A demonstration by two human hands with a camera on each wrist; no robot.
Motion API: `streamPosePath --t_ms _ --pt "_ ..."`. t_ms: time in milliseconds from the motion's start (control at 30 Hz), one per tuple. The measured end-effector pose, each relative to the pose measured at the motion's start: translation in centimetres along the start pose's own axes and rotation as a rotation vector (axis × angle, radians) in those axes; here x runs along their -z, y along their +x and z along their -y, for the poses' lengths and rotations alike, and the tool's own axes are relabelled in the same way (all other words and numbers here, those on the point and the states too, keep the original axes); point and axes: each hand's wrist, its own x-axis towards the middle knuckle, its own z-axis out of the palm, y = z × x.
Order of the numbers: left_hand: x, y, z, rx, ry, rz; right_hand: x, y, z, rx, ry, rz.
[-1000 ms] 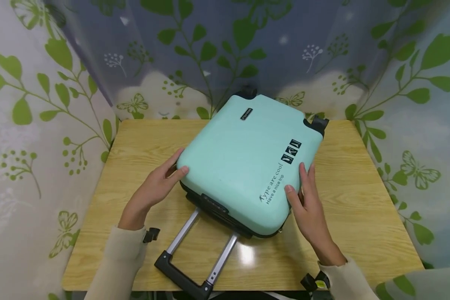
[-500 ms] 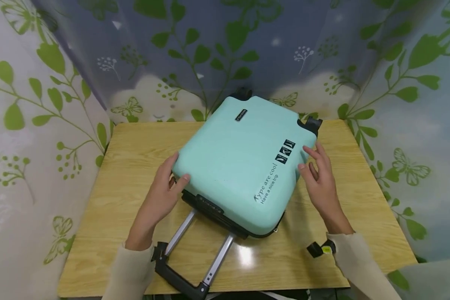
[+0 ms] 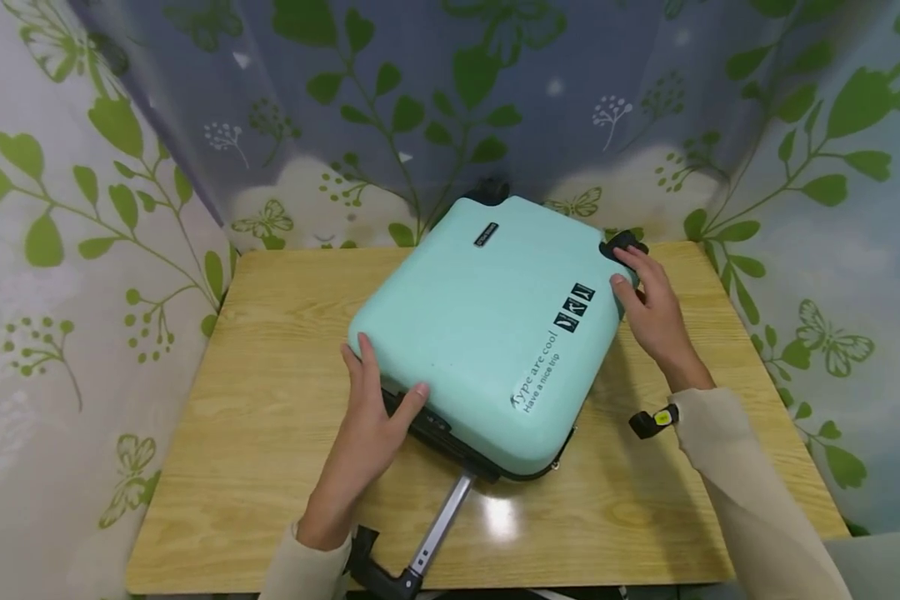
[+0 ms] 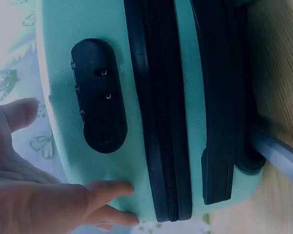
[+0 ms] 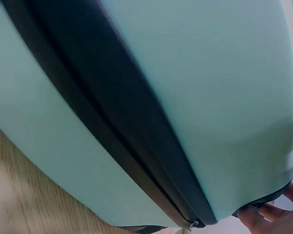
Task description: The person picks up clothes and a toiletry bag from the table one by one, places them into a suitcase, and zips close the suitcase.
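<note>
A mint-green hard-shell suitcase [image 3: 480, 325] lies flat and turned at an angle on the wooden table, black lettering and pictures on its lid. Its pull-out handle [image 3: 441, 523] extends toward the near edge. My left hand [image 3: 371, 433] reaches over the near-left corner with fairly straight, spread fingers and hides part of the handle. The left wrist view shows its fingertips by the shell, near the black combination lock [image 4: 99, 95]. My right hand [image 3: 652, 312] holds the far-right corner at the black wheel housing [image 3: 617, 243], fingers bent over it. The zipper seam [image 5: 132, 117] runs along that side.
The wooden table [image 3: 262, 333] is closed in by patterned curtains [image 3: 330, 125] at the back and both sides. Another wheel [image 3: 491, 190] sits at the suitcase's far end, close to the back curtain. The handle's grip [image 3: 382, 579] reaches the table's near edge.
My right hand has slid up the suitcase's right side to the wheel corner. My left hand has shifted right and nearer along the close end. The suitcase has hardly moved.
</note>
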Motion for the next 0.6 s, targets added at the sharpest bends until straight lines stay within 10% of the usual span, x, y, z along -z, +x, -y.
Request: streamPosePath --t_ms 600 --pt "4.8 7.9 0.9 -0.058 0.096 0.104 -1.4 -6.2 0.5 0.011 -0.016 -0.097"
